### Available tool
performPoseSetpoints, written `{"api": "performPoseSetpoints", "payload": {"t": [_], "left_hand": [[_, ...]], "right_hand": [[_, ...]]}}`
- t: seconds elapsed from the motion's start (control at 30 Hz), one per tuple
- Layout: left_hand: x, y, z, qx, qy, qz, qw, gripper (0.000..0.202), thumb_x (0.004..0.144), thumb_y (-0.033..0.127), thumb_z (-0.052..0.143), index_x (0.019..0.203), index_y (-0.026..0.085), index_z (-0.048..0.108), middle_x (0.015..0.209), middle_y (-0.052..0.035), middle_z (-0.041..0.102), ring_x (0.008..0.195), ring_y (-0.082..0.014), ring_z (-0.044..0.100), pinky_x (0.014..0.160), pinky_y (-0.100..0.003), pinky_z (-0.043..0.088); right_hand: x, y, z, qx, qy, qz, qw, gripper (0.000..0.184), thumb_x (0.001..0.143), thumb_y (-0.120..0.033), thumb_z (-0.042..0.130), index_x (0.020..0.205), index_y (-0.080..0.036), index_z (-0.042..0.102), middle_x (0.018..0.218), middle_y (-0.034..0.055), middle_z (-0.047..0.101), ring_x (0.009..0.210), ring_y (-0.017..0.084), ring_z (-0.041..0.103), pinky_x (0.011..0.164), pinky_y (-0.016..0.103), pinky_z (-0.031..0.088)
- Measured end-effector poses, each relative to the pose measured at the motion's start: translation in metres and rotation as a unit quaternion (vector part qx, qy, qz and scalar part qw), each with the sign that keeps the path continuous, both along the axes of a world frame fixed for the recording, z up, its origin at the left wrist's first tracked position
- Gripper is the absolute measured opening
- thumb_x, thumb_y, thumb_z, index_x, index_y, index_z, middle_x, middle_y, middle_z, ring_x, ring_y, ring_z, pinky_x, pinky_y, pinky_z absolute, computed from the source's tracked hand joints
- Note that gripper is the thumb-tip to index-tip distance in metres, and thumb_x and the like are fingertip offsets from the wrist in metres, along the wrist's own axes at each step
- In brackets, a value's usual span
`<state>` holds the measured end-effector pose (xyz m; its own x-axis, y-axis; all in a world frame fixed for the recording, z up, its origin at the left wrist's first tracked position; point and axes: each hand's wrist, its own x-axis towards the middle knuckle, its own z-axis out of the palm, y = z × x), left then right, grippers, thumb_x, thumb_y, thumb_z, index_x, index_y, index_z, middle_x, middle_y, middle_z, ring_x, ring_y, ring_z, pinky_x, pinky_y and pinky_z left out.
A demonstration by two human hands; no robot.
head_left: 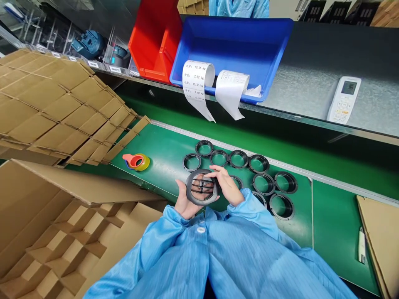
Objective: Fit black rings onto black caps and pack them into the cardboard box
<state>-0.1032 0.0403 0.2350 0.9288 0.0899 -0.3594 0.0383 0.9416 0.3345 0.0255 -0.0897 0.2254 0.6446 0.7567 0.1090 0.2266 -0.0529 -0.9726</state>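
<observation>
A round black air vent (202, 200) with crossing slats is held in front of my chest, above the green table. Under its left side lies my left hand (183, 203), thumb along the rim and fingers showing through the opening. My right hand (229, 187) grips the upper right rim, with one fingertip bent over toward the slats. Several black rings (263, 184) stand on the table beyond and to the right of my hands; one is partly covered by my right hand and another by my right sleeve.
At left are an open carton (102, 191) with cardboard dividers and a stack of dividers (62, 104). Tape rolls (143, 162) lie nearby. A shelf holds a red bin (149, 45), a blue bin (233, 41) with paper labels, and a remote (344, 99). Another person's blue garment (238, 8) shows behind.
</observation>
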Motion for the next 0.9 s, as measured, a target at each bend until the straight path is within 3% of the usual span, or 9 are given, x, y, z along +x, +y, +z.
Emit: {"api": "performPoseSetpoints", "payload": {"t": [0.23, 0.3, 0.37, 0.5, 0.6, 0.67, 0.73, 0.8, 0.9], "left_hand": [[0.012, -0.008, 0.001, -0.020, 0.048, -0.017, 0.999, 0.098, 0.078, 0.084, 0.015, 0.139, 0.015, 0.047, 0.124, -0.0254, 0.056, 0.118, -0.0446, 0.053, 0.094, -0.067, 0.040], [0.017, -0.010, 0.002, -0.025, 0.066, -0.024, 0.997, 0.099, 0.079, 0.084, 0.015, 0.139, 0.013, 0.048, 0.125, -0.0259, 0.056, 0.118, -0.0453, 0.053, 0.095, -0.068, 0.039], [0.020, -0.012, -0.001, -0.022, 0.099, -0.022, 0.995, 0.094, 0.083, 0.082, 0.017, 0.140, 0.014, 0.048, 0.127, -0.0227, 0.056, 0.121, -0.0419, 0.052, 0.099, -0.064, 0.039], [0.023, -0.020, -0.018, -0.010, 0.182, -0.039, 0.982, 0.080, 0.091, 0.074, 0.024, 0.142, 0.016, 0.047, 0.128, -0.0152, 0.058, 0.125, -0.0301, 0.052, 0.107, -0.046, 0.042], [0.024, -0.032, -0.035, -0.012, 0.221, -0.105, 0.969, 0.077, 0.092, 0.072, 0.031, 0.144, 0.016, 0.045, 0.129, -0.0169, 0.057, 0.126, -0.0324, 0.051, 0.107, -0.047, 0.041], [0.026, -0.039, -0.042, 0.005, 0.233, -0.141, 0.962, 0.080, 0.090, 0.074, 0.034, 0.145, 0.018, 0.044, 0.131, -0.0172, 0.056, 0.127, -0.0339, 0.050, 0.108, -0.048, 0.040], [0.029, -0.042, -0.046, 0.034, 0.232, -0.167, 0.958, 0.079, 0.089, 0.074, 0.035, 0.147, 0.020, 0.042, 0.133, -0.0160, 0.054, 0.129, -0.0349, 0.048, 0.109, -0.048, 0.039], [0.032, -0.039, -0.047, 0.073, 0.241, -0.172, 0.952, 0.075, 0.091, 0.072, 0.035, 0.150, 0.026, 0.036, 0.136, -0.0135, 0.052, 0.131, -0.0347, 0.046, 0.110, -0.049, 0.036], [0.032, -0.026, -0.049, 0.118, 0.265, -0.149, 0.946, 0.068, 0.094, 0.067, 0.032, 0.152, 0.033, 0.026, 0.138, -0.0125, 0.050, 0.131, -0.0296, 0.046, 0.111, -0.048, 0.036]], "right_hand": [[0.001, -0.017, -0.005, 0.015, 0.081, -0.054, 0.995, 0.067, 0.100, -0.063, 0.021, 0.104, -0.022, 0.074, 0.133, 0.0076, 0.052, 0.127, 0.021, 0.046, 0.114, 0.041, 0.034], [-0.003, -0.023, -0.010, -0.004, 0.044, -0.063, 0.997, 0.069, 0.102, -0.059, 0.014, 0.113, -0.022, 0.072, 0.136, 0.0085, 0.050, 0.128, 0.021, 0.046, 0.114, 0.042, 0.034], [-0.010, -0.028, -0.017, -0.031, -0.064, -0.045, 0.996, 0.066, 0.102, -0.057, 0.015, 0.129, -0.021, 0.063, 0.143, 0.0094, 0.045, 0.134, 0.023, 0.041, 0.116, 0.045, 0.030], [-0.025, -0.038, -0.038, -0.105, -0.269, 0.065, 0.955, 0.069, 0.090, -0.063, 0.053, 0.142, -0.017, 0.052, 0.153, 0.0128, 0.034, 0.145, 0.030, 0.022, 0.122, 0.050, 0.014], [-0.030, -0.044, -0.052, -0.183, -0.240, 0.114, 0.946, 0.094, 0.078, -0.063, 0.070, 0.152, -0.016, 0.037, 0.160, 0.0176, 0.009, 0.148, 0.035, 0.006, 0.120, 0.051, 0.014], [-0.028, -0.046, -0.059, -0.215, -0.164, 0.126, 0.955, 0.118, 0.068, -0.065, 0.076, 0.158, -0.016, 0.018, 0.160, 0.0184, 0.001, 0.148, 0.036, 0.005, 0.119, 0.051, 0.018], [-0.021, -0.048, -0.066, -0.229, -0.135, 0.095, 0.959, 0.127, 0.062, -0.066, 0.079, 0.158, -0.017, 0.012, 0.158, 0.0174, 0.013, 0.144, 0.035, 0.018, 0.117, 0.047, 0.025], [-0.008, -0.049, -0.078, -0.261, -0.178, 0.000, 0.949, 0.123, 0.060, -0.064, 0.079, 0.157, -0.018, 0.020, 0.151, 0.0161, 0.026, 0.137, 0.033, 0.030, 0.114, 0.045, 0.030], [0.016, -0.054, -0.104, -0.354, -0.276, -0.124, 0.885, 0.116, 0.060, -0.062, 0.078, 0.154, -0.014, 0.030, 0.146, 0.0210, 0.029, 0.132, 0.037, 0.031, 0.110, 0.049, 0.030]]}}
